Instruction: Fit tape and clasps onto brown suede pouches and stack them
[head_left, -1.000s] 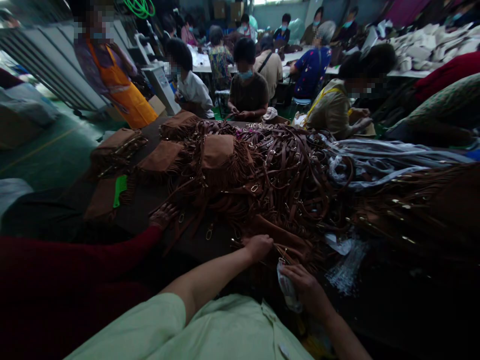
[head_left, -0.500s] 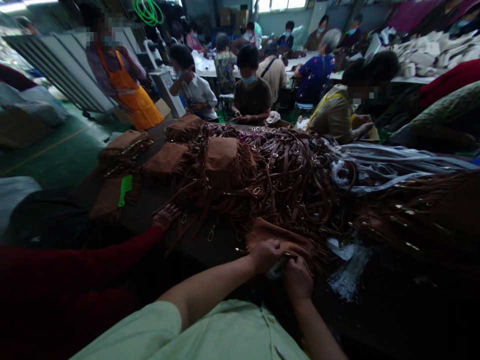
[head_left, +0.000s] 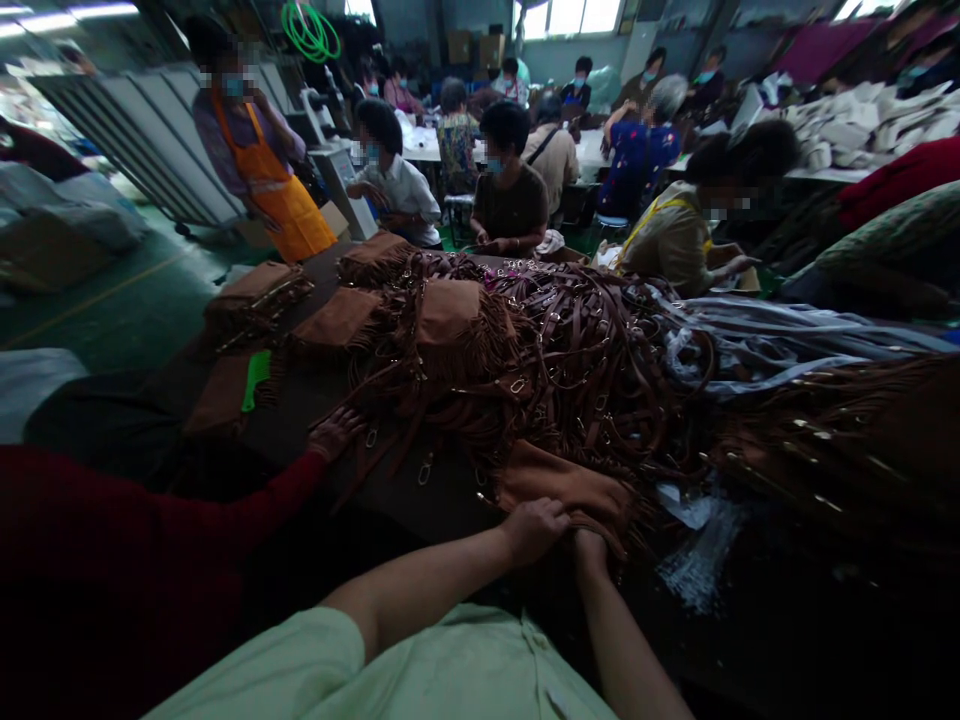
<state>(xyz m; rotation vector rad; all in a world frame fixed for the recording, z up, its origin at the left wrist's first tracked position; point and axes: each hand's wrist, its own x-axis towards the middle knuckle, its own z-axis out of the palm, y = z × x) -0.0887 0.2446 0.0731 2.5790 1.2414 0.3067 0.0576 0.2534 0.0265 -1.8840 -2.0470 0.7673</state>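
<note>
A brown fringed bag (head_left: 566,482) lies on the dark table right in front of me. My left hand (head_left: 535,530) is closed on the edge of its opening, fingers curled over the brown material. My right hand (head_left: 591,550) reaches into the bag up to about the wrist. Its fingers are hidden inside, so whether they hold anything does not show. Just beyond the bag spreads a heap of brown straps (head_left: 592,340) with metal clasps. To the right of the bag lies a bunch of clear plastic strands (head_left: 701,560).
A co-worker's hand (head_left: 335,432) in a red sleeve rests on the table at left. More fringed bags (head_left: 448,312) and a green comb (head_left: 256,380) lie beyond it. Grey-white strips (head_left: 810,330) cover the far right. Several people sit opposite; one in an orange apron (head_left: 289,210) stands.
My right hand has slid from the bag's edge into its opening. The whitish piece seen between my hands is out of sight. My left hand still grips the edge.
</note>
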